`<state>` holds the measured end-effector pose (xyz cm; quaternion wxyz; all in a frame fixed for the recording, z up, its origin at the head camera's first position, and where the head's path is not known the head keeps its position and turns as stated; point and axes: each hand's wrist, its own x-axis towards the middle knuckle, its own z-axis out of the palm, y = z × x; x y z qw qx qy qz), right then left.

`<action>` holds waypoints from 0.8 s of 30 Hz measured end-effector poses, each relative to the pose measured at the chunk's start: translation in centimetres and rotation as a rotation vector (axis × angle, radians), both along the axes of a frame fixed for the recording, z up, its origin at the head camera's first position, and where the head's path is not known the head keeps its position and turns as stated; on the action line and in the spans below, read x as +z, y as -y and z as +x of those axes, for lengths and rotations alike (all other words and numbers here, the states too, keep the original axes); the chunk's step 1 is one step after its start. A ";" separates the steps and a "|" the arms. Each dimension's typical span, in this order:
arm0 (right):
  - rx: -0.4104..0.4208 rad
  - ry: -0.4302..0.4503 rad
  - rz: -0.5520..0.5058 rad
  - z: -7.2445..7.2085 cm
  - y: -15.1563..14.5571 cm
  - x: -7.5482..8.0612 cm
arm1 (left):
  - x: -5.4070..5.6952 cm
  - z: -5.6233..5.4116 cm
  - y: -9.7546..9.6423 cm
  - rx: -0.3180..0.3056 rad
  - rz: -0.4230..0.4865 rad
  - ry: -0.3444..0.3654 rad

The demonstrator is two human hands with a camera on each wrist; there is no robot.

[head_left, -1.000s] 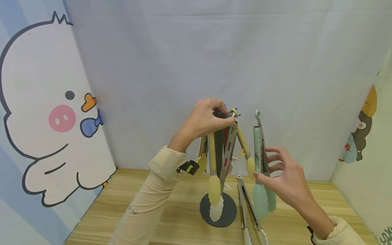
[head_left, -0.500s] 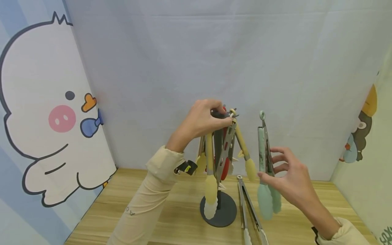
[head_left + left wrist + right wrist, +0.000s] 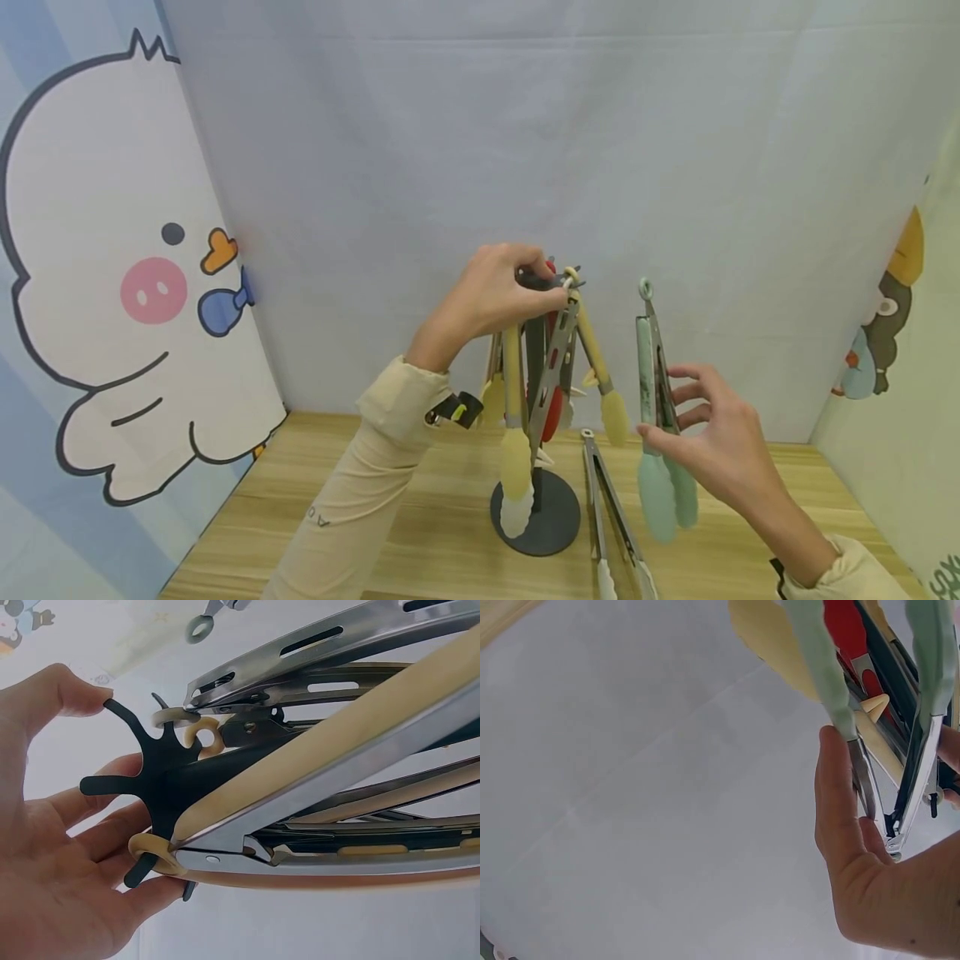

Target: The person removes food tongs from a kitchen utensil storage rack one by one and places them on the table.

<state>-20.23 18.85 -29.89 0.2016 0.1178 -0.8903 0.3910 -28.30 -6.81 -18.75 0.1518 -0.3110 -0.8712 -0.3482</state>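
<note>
My left hand grips the black hooked top of a utensil stand, its thumb touching one hook end. Several tongs hang by their rings from the hooks, among them yellow-tipped tongs and red-tipped tongs. To the right of the stand, my right hand holds mint green tongs between thumb and fingers. These hang tips down with the ring on top, apart from the stand. In the right wrist view, their two mint heads point upward and stand spread.
The stand's round black base sits on a wood-grain table. Metal tongs with white tips lie on the table just right of the base. A pale backdrop rises behind, with cartoon-printed panels at the sides.
My right hand has moved to the right with the mint green tongs, away from the stand. The hanging tongs have turned a little to the left around the stand, uncovering red tips.
</note>
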 end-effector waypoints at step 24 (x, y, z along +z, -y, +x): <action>-0.004 0.061 0.028 -0.5 -0.8 -1.0 | -0.2 -0.2 -0.3 -0.069 0.030 0.039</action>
